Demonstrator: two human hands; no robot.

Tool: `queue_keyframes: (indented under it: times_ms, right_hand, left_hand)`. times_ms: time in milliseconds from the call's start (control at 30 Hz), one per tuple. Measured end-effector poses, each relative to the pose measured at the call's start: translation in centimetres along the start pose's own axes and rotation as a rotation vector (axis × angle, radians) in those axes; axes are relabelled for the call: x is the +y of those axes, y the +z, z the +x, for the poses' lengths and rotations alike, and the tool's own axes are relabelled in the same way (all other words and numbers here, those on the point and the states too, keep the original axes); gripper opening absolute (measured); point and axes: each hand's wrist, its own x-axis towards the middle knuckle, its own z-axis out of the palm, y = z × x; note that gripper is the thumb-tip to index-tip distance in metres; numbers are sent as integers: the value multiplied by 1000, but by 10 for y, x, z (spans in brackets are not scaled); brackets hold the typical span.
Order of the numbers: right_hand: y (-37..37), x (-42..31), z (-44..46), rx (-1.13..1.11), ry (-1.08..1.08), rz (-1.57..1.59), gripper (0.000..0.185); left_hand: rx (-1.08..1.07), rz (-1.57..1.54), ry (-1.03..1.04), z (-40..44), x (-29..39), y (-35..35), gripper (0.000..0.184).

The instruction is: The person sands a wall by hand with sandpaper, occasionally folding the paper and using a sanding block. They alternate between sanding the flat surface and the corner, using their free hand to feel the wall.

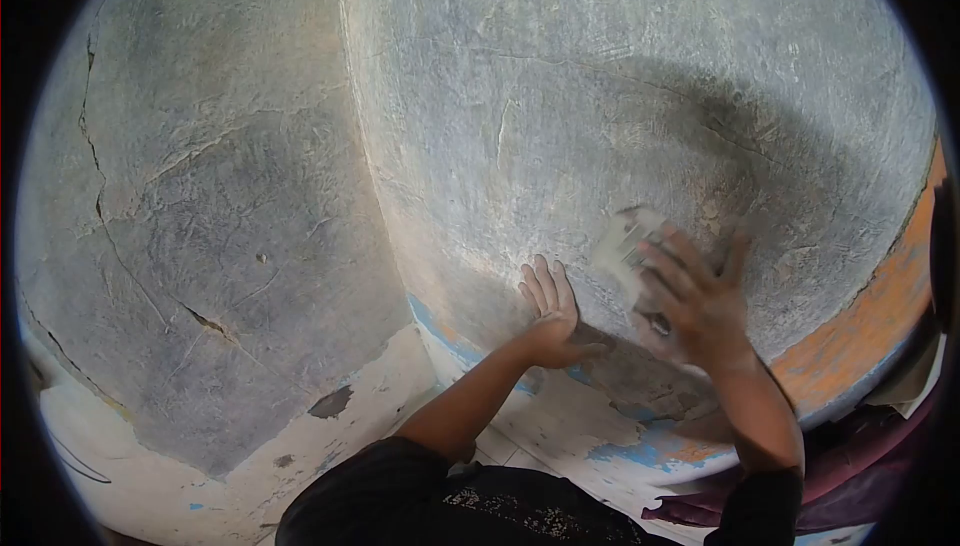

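A grey, scraped plaster wall [590, 146] fills most of the head view, with fine cracks and scratches in it. My left hand [550, 316] lies against the lower part of this wall, fingers stretched out and holding nothing. To its right, my right hand [700, 301] is pressed over a pale, flat pad [628, 244] at the wall surface. Motion blurs both the hand and the pad, so its exact kind does not show; it looks like folded sandpaper. The fingers are spread across its back, and its right side is hidden under them.
A second grey wall [240, 216] meets the first at a corner on the left, with a long crack and chipped paint lower down. Orange and blue old paint [850, 336] borders the right side. Dark red cloth [860, 466] lies at lower right.
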Motion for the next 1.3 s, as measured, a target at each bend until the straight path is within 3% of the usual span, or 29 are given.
queue_keyframes:
  times_ms: [67, 167, 267, 300, 367, 500, 567, 733, 833, 900, 933, 1100, 1167, 1267, 1300]
  right_hand:
    - [-9, 10, 4, 167, 153, 43, 34]
    - [1, -8, 7, 158, 180, 13, 33]
    - [11, -19, 5, 91, 111, 140, 31]
    - [10, -20, 6, 87, 119, 137, 31]
    - [9, -20, 6, 168, 145, 213, 28]
    - [12, -17, -1, 199, 133, 191, 23]
    - [15, -13, -5, 413, 147, 302, 17]
    - [8, -17, -11, 433, 196, 313, 18]
    - [11, -19, -18, 467, 238, 377, 22]
    - [14, -22, -24, 460, 257, 409, 26]
    - [14, -23, -25, 482, 268, 451, 26]
    - [17, -25, -42, 575, 308, 635, 28]
    - [14, -21, -49, 663, 283, 890, 32]
    - [15, -15, -53, 763, 243, 1116, 36]
    - [14, -12, -54, 757, 243, 1127, 36]
  left_hand:
    - [-29, -1, 0, -3, -3, -6, 140]
    - [-21, -21, 79, -15, 5, -16, 136]
    - [472, -64, 371, -22, 24, -13, 119]
    - [465, -69, 376, -21, 35, -15, 119]
    - [522, 39, 442, -25, 60, -19, 97]
    - [410, -253, 547, 9, 78, -25, 89]
    - [338, -238, 698, 25, 80, -24, 90]
    - [361, -233, 687, 30, 57, 2, 94]
    - [506, -117, 577, 37, 46, 16, 89]
    - [699, -40, 516, 43, 45, 13, 74]
    - [705, -78, 500, 42, 45, 12, 59]
    - [472, -2, 446, 31, 70, 38, 47]
    - [579, 206, 549, 34, 57, 55, 45]
    - [965, -34, 324, 48, 72, 35, 49]
    - [966, -31, 312, 46, 83, 38, 49]
